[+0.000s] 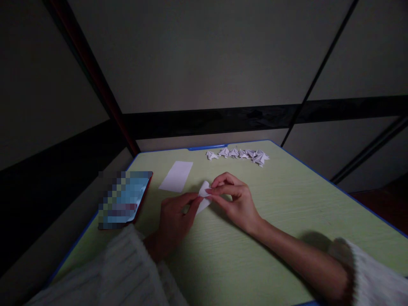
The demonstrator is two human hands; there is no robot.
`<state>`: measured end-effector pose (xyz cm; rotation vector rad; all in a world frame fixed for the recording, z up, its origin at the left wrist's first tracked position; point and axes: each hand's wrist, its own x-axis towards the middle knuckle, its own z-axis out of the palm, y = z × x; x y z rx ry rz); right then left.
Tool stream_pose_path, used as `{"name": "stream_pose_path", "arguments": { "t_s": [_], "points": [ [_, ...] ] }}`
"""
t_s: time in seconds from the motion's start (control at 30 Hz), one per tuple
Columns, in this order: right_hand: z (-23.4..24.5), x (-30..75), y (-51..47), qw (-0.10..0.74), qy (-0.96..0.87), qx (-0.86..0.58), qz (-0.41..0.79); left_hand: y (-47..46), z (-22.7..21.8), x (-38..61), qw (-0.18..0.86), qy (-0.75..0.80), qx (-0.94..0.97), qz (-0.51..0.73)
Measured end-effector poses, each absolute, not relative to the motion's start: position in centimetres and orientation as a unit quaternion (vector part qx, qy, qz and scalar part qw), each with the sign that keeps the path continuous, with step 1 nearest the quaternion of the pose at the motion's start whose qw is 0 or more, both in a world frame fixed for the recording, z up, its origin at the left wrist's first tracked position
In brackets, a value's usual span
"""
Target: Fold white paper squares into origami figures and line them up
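A small piece of white paper [203, 205], partly curled or folded over at its upper end, is held above the middle of the table. My left hand [177, 216] pinches its left edge between thumb and fingers. From the right, my right hand [237, 199] grips the curled part with thumb and fingertips. Fingers cover some of the paper, so its full shape is hidden. Just beyond my left hand lies a flat white sheet of paper [177, 176].
Several folded white paper figures [244, 154] stand in a row near the far edge of the pale green table [293, 195], which has a blue rim. A tablet-like device [127, 199] with a red edge, its screen blurred, lies at the left. Panelled doors [207, 59] rise behind.
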<state>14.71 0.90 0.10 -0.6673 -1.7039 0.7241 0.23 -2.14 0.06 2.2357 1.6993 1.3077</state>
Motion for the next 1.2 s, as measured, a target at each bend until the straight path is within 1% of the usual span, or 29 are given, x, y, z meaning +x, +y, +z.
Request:
{"name": "stream_pose_path", "arguments": {
  "t_s": [0.13,0.23,0.33,0.47,0.73,0.9,0.97,1.2],
  "points": [
    [0.2,14.8,1.2,0.549,-0.704,-0.266,0.364,-2.2,0.0,0.2,-0.004,0.531,0.731,0.428],
    [0.3,14.8,1.3,0.543,-0.664,-0.252,0.448,-2.1,-0.2,0.1,-0.015,0.528,0.736,0.424],
    [0.4,14.7,1.2,0.516,-0.629,-0.242,0.529,-2.1,-0.5,0.1,-0.034,0.507,0.754,0.417],
    [0.3,14.4,0.9,0.504,-0.605,-0.240,0.567,-2.1,-0.6,0.2,-0.050,0.480,0.773,0.411],
    [0.4,14.2,0.7,0.574,-0.600,-0.233,0.506,-2.4,-0.1,0.3,-0.013,0.493,0.755,0.432],
    [0.5,14.2,0.7,0.560,-0.591,-0.226,0.535,-2.3,-0.1,0.3,0.003,0.489,0.761,0.425],
    [0.4,14.3,0.9,0.556,-0.607,-0.227,0.521,-2.2,-0.1,0.3,0.009,0.486,0.760,0.432],
    [0.2,15.2,1.2,0.549,-0.730,-0.266,0.309,-1.8,-0.5,0.1,0.033,0.516,0.728,0.450]
  ]
}}
